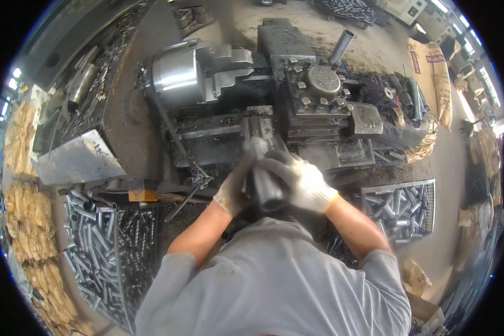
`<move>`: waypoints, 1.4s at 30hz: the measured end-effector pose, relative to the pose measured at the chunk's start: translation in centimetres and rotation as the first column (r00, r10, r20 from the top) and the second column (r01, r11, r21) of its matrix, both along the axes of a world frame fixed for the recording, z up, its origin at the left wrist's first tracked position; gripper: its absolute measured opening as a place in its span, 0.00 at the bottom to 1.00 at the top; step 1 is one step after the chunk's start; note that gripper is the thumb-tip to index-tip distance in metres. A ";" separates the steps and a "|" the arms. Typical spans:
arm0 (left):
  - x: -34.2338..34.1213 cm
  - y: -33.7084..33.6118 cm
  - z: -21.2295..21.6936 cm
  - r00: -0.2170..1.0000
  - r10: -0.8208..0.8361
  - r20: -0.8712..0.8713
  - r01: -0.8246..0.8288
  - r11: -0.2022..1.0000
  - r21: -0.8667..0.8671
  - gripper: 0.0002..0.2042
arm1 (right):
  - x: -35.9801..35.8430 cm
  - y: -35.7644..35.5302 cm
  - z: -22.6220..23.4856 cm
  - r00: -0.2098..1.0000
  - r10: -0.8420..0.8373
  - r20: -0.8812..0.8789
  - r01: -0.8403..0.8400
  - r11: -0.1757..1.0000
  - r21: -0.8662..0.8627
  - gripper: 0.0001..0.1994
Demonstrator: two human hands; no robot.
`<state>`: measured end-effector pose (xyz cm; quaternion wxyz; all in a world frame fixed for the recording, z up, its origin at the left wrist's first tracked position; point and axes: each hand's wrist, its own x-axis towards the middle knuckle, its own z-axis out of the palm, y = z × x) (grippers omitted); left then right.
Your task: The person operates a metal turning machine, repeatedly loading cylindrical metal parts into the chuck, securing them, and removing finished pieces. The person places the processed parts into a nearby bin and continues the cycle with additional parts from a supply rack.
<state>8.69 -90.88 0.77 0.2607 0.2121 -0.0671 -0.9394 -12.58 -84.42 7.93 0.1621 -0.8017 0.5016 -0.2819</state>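
Both my hands wear whitish work gloves darkened with grime. Between them is a shiny metal tube [267,190], smeared by motion, in front of the lathe bed. My left hand [236,183] is closed along the tube's left side. From the right, my right hand [302,178] wraps over it with bent fingers. Just beyond the tube lies a flat metal block with bolts [259,127]. Farther off to the left, the lathe chuck [176,74] has its stepped jaws [229,67] with no workpiece between them. A bolted tool post [322,84] stands to the right of the chuck.
A crate of metal tubes [98,246] stands at lower left, and another tube-filled crate [429,203] at right. A tilted metal plate [78,159] lies left of the lathe. An upright pipe [341,47] rises behind the tool post. Paper sacks [434,84] stand at far right.
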 end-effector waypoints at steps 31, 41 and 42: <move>-3.4 -12.3 -1.7 0.388 0.838 0.384 0.144 0.356 -0.923 0.09 | -9.8 -27.1 16.7 0.582 -0.253 -0.773 -0.062 0.934 -0.352 0.23; 15.1 4.4 -8.3 0.020 0.610 0.792 -0.645 0.613 -0.456 0.13 | -9.1 -36.9 5.1 0.757 0.252 -0.603 0.027 0.910 0.414 0.34; 16.6 4.5 -9.1 -0.057 0.635 0.770 -0.732 0.498 -0.465 0.12 | -8.7 -37.1 4.9 0.754 0.306 -0.581 -0.019 0.895 0.446 0.37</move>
